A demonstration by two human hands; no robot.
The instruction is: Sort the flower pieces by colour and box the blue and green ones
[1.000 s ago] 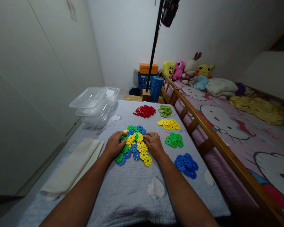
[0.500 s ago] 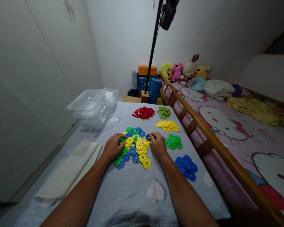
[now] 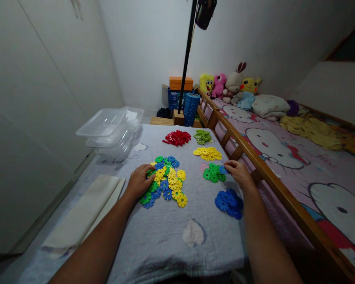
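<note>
My right hand (image 3: 238, 172) pinches a blue notched plastic disc (image 3: 223, 169) at the right edge of the green disc pile (image 3: 214, 173). At the left side of a mixed pile of blue, green and yellow discs (image 3: 172, 182), my left hand (image 3: 140, 180) rests with its thumb apart from the fingers; its fingertips touch the pile. The blue disc pile (image 3: 229, 203) lies just below my right hand. Farther back sits a yellow disc pile (image 3: 207, 153).
Red pieces (image 3: 177, 138) and light green pieces (image 3: 202, 137) lie at the table's far end. Clear plastic boxes (image 3: 105, 126) are stacked at left, behind a folded cream cloth (image 3: 84, 213). A wooden bed rail (image 3: 248, 148) runs along the right, and a black pole (image 3: 185, 59) rises behind.
My right hand has moved right with the blue disc, from beside the mixed pile to the green pile. My left hand stays at the mixed pile. The view has shifted slightly.
</note>
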